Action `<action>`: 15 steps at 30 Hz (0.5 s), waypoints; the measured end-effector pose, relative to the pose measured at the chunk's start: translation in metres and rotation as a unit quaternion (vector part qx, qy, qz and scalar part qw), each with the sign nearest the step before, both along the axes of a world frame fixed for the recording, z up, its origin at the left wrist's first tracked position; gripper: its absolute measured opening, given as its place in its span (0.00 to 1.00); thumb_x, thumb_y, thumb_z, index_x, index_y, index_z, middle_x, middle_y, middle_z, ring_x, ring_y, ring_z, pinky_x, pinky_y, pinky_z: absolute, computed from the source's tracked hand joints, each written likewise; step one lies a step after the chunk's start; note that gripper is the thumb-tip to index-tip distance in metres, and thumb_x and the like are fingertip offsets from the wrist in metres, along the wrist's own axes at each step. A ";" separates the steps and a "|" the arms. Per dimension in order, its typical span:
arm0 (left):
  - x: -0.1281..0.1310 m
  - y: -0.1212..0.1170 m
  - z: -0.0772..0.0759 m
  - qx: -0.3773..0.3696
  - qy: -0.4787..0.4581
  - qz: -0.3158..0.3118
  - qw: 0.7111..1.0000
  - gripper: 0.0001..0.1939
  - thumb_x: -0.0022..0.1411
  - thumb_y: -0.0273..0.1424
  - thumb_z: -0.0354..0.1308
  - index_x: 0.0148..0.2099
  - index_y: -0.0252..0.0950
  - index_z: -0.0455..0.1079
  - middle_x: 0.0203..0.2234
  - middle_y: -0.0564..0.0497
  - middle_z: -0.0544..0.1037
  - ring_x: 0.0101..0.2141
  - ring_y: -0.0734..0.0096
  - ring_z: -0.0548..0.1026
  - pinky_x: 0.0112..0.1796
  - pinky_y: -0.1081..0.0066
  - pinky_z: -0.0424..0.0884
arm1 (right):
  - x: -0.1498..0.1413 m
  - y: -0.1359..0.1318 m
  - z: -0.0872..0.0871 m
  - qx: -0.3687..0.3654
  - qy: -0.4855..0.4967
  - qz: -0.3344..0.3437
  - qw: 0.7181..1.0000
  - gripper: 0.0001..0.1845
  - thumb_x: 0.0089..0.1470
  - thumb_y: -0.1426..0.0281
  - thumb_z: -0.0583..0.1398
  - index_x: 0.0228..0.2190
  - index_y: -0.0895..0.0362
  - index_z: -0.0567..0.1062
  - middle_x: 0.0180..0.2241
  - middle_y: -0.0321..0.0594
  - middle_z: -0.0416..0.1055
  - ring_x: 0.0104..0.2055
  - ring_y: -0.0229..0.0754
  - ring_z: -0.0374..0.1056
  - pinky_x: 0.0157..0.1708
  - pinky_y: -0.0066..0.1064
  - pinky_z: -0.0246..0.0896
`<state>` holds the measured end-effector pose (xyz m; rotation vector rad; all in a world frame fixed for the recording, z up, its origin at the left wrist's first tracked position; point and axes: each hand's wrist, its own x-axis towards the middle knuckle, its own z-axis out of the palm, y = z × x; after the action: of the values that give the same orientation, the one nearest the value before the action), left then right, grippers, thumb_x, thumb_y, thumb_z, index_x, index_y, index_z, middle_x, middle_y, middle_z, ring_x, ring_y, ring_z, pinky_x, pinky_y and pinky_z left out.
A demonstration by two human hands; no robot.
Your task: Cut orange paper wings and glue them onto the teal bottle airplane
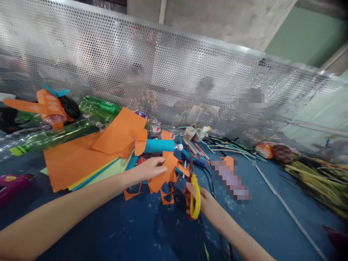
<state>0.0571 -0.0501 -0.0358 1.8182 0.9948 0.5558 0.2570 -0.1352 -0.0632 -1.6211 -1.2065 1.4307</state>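
My right hand (199,197) is closed round scissors (195,199) with yellow handles, their dark blades pointing away from me. Left of them, my left hand (150,169) pinches a piece of orange paper (170,165), its fingertips partly hidden. Just beyond that hand lies a small bottle wrapped in blue paper (159,145), with a white cap and orange paper pieces at its left end. Orange offcuts (168,195) with cut-out holes are scattered on the blue table below my left hand.
Stacked coloured sheets (78,163) and a green plastic bottle (57,136) lie at left, near an orange paper-covered bottle model (50,105). A perforated metal screen (174,61) stands behind. Straws (231,146), a pale stick (288,206) and dry plant strips (318,181) lie at right.
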 end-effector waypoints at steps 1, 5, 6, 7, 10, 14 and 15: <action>0.000 0.000 0.001 0.001 -0.001 -0.002 1.000 0.06 0.54 0.33 0.50 0.32 0.36 0.63 0.26 0.53 0.71 0.28 0.68 0.72 0.25 0.74 0.60 | 0.002 -0.002 0.004 -0.003 -0.017 0.019 1.000 0.26 0.44 0.44 0.56 0.26 0.56 0.66 0.16 0.31 0.63 0.16 0.35 0.62 0.19 0.27 0.60; -0.004 0.002 0.006 -0.033 -0.039 -0.052 0.997 0.06 0.54 0.31 0.50 0.34 0.35 0.64 0.26 0.53 0.74 0.29 0.66 0.75 0.30 0.72 0.64 | 0.003 -0.003 0.009 0.002 -0.106 0.061 0.992 0.24 0.48 0.48 0.55 0.21 0.57 0.65 0.14 0.30 0.61 0.15 0.33 0.60 0.16 0.24 0.56; -0.006 0.003 0.007 -0.036 -0.035 -0.063 0.997 0.07 0.54 0.32 0.51 0.35 0.35 0.65 0.27 0.52 0.75 0.30 0.66 0.76 0.31 0.72 0.65 | 0.003 -0.003 0.008 0.010 -0.126 0.068 0.990 0.24 0.50 0.49 0.54 0.21 0.57 0.65 0.13 0.30 0.61 0.14 0.33 0.60 0.16 0.24 0.55; -0.008 0.004 0.008 -0.027 -0.022 -0.071 0.997 0.08 0.54 0.32 0.51 0.36 0.35 0.67 0.28 0.52 0.76 0.31 0.66 0.75 0.32 0.72 0.65 | 0.003 -0.002 0.007 0.013 -0.142 0.076 0.987 0.23 0.50 0.50 0.54 0.22 0.57 0.66 0.12 0.30 0.61 0.14 0.33 0.60 0.15 0.23 0.54; -0.015 0.008 0.010 0.033 0.048 -0.090 0.994 0.12 0.54 0.35 0.53 0.37 0.35 0.71 0.32 0.51 0.77 0.34 0.65 0.74 0.32 0.74 0.64 | 0.004 -0.004 0.006 0.007 -0.202 0.115 0.973 0.21 0.51 0.52 0.54 0.23 0.56 0.67 0.13 0.32 0.64 0.13 0.35 0.62 0.15 0.24 0.54; -0.021 0.011 0.010 0.056 0.100 -0.147 0.982 0.14 0.55 0.39 0.53 0.40 0.37 0.74 0.34 0.52 0.78 0.34 0.66 0.74 0.30 0.75 0.62 | 0.004 -0.012 0.013 0.137 -0.363 0.103 0.916 0.23 0.52 0.53 0.54 0.15 0.55 0.62 0.11 0.34 0.62 0.13 0.37 0.61 0.16 0.28 0.54; -0.021 0.011 0.010 0.058 0.100 -0.162 0.980 0.14 0.55 0.38 0.54 0.40 0.38 0.74 0.34 0.52 0.78 0.34 0.66 0.74 0.30 0.75 0.62 | 0.004 -0.013 0.016 0.181 -0.369 0.090 0.907 0.21 0.53 0.54 0.54 0.17 0.55 0.64 0.14 0.35 0.64 0.16 0.39 0.63 0.18 0.28 0.56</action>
<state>0.0359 -0.0395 -0.0257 2.1203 0.7854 0.2374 0.2609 -0.1486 -0.0477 -1.8621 -1.9484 0.6006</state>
